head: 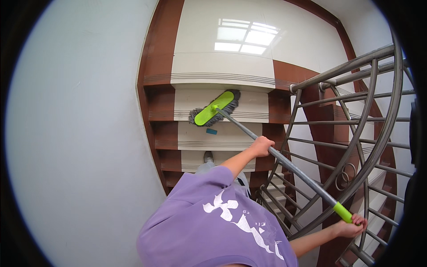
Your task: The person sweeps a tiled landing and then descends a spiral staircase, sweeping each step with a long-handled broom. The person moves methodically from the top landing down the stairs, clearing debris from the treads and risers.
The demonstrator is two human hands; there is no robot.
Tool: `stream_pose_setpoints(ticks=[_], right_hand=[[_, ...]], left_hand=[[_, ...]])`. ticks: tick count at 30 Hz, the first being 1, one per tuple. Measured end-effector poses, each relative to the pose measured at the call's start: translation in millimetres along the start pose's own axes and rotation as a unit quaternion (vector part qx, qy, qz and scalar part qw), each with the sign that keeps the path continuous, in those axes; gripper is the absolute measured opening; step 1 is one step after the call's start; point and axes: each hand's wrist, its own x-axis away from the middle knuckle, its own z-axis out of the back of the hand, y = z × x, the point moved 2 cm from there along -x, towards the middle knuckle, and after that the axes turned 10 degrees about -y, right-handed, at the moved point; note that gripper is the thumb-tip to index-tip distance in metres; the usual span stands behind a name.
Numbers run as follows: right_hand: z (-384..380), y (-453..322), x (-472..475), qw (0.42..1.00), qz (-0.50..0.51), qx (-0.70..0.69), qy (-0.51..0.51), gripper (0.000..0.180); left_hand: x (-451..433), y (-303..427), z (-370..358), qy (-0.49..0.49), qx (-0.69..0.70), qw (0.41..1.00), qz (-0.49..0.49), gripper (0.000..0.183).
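My left hand (pixel 263 147) is wrapped around the middle of a grey metal mop pole (pixel 300 171). At the pole's upper end, my right hand (pixel 353 227) grips the green handle end (pixel 342 212). The pole slants up and left to a flat mop with a bright green plate (pixel 208 114) and a grey string fringe (pixel 231 107). The mop lies diagonally across a stair tread (pixel 253 101), its lower left end over the ridged front edge. On the step below sits a small blue rectangular piece (pixel 211 131), apart from the fringe.
A stainless steel railing (pixel 343 70) runs along the right, with the pole passing close by. A pale wall (pixel 76 133) borders the left. Above the mop is a glossy landing (pixel 223 61). My shoe (pixel 208 157) rests on a lower step. More stairs descend beyond the railing.
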Motion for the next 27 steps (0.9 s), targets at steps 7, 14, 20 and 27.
stream_pose_setpoints(ticks=[7, 14, 20, 27], right_hand=[[-178.6, 45.5, 92.6, 0.936, -0.188, -0.224, -0.199, 0.019], [-230.2, 10.1, 175.1, 0.861, -0.247, -0.326, -0.301, 0.018], [-160.1, 60.8, 136.4, 0.863, -0.332, -0.284, -0.253, 0.018], [47.0, 50.2, 22.9, 0.933, -0.223, -0.257, -0.119, 0.020]], left_hand=[[137.7, -114.9, 95.0, 0.310, -0.072, 0.941, 0.117, 0.012], [226.5, -162.4, 137.2, 0.338, -0.113, 0.918, 0.173, 0.011], [194.4, -133.2, 109.6, 0.133, -0.127, 0.966, 0.183, 0.010], [88.8, -9.9, 6.4, -0.078, -0.058, 0.995, 0.028, 0.018]])
